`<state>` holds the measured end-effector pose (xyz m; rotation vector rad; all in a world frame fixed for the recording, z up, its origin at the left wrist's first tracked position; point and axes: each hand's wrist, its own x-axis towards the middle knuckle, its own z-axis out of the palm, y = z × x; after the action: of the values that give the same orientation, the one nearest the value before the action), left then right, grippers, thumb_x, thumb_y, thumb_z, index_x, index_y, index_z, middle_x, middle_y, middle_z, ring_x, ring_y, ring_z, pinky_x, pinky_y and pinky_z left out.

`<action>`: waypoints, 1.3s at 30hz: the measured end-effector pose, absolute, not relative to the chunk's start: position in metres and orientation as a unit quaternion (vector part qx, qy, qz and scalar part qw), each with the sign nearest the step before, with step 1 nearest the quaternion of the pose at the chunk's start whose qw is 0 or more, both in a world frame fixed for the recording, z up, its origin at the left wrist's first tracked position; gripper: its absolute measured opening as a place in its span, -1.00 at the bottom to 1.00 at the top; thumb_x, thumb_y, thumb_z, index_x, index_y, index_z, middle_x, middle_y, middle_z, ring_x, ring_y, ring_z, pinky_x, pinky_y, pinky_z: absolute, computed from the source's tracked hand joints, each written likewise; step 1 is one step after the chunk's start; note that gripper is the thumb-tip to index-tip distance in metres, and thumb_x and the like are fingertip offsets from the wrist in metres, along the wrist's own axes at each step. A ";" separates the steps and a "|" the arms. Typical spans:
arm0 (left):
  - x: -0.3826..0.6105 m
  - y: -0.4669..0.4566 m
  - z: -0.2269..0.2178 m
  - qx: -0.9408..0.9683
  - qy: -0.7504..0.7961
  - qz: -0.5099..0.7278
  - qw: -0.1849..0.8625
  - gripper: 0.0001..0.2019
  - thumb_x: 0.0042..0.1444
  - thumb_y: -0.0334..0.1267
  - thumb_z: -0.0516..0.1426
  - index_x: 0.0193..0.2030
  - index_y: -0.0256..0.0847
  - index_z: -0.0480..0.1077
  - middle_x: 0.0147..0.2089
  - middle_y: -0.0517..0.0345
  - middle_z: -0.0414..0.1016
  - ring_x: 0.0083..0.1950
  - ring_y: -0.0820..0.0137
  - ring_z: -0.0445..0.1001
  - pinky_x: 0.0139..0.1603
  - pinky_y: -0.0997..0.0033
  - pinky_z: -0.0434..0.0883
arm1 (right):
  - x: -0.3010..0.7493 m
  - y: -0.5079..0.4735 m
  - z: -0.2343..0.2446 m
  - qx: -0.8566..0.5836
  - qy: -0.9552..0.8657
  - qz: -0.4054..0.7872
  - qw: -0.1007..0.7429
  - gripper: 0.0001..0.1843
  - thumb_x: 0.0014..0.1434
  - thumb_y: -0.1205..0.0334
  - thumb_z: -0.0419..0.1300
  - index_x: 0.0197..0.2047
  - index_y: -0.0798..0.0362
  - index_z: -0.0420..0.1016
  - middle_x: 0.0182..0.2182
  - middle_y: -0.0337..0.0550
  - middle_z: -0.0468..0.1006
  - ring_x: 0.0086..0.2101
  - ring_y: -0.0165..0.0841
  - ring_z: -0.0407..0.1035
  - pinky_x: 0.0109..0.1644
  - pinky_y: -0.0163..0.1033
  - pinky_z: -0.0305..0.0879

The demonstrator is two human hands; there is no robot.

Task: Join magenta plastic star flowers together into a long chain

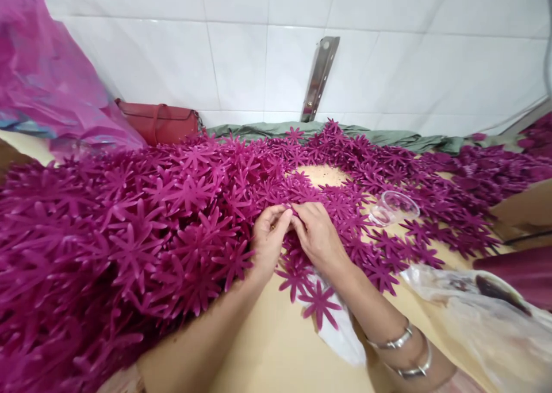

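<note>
My left hand (271, 235) and my right hand (318, 232) meet at the fingertips in the middle of the view. Thumbs and fingers of both are pinched together. A speck of magenta shows between the tips, but what they hold is too small to make out. Under and around them lie magenta star-shaped flower pieces (190, 192) with long rounded petals, heaped highest on the left. Below my right wrist, a single magenta flower piece (319, 304) rests on a white plastic sheet (345, 338).
A clear plastic cup (401, 205) lies among flower pieces at right. Nearer stands a clear plastic bag (487, 318). Along the white tiled wall (241, 60) are a red handbag (157, 123), green cloth (259, 131) and a metal bracket (319, 80). Pink plastic sheeting (56, 77) hangs at left.
</note>
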<state>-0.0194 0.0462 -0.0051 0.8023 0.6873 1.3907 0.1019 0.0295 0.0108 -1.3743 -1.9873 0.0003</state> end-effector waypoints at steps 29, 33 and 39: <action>-0.021 0.036 0.002 0.393 0.330 0.622 0.592 -0.66 -0.03 -0.20 0.43 -0.22 -0.17 0.40 -0.37 0.30 0.54 -0.33 0.53 0.53 -0.18 0.53 0.46 | 0.089 0.016 0.024 -0.497 -0.625 0.256 0.545 -0.86 0.42 0.15 0.11 -0.11 -0.04 0.47 -0.21 -0.20 0.55 -0.15 -0.31 0.46 -0.02 -0.22 0.38; -0.022 0.035 0.007 0.361 0.326 0.615 0.620 -0.64 0.02 -0.16 0.42 -0.12 -0.18 0.42 -0.33 0.25 0.61 -0.33 0.50 0.59 -0.14 0.47 0.52 | 0.093 0.017 0.025 -0.520 -0.598 0.282 0.541 -0.77 0.45 0.06 0.06 -0.21 -0.03 0.39 -0.30 -0.24 0.48 -0.26 -0.35 0.40 -0.10 -0.21 0.33; -0.021 0.035 0.007 0.388 0.322 0.607 0.614 -0.68 0.04 -0.16 0.41 -0.15 -0.22 0.47 -0.33 0.21 0.61 -0.33 0.51 0.58 -0.14 0.49 0.53 | 0.098 0.018 0.022 -0.529 -0.559 0.307 0.559 -0.80 0.40 0.03 0.14 -0.20 -0.05 0.29 -0.42 -0.33 0.41 -0.39 -0.38 0.37 -0.21 -0.21 0.34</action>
<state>-0.0212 0.0347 0.0069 0.8932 0.7418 1.3993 0.0979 0.0176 0.0219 -1.2482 -1.3178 0.7241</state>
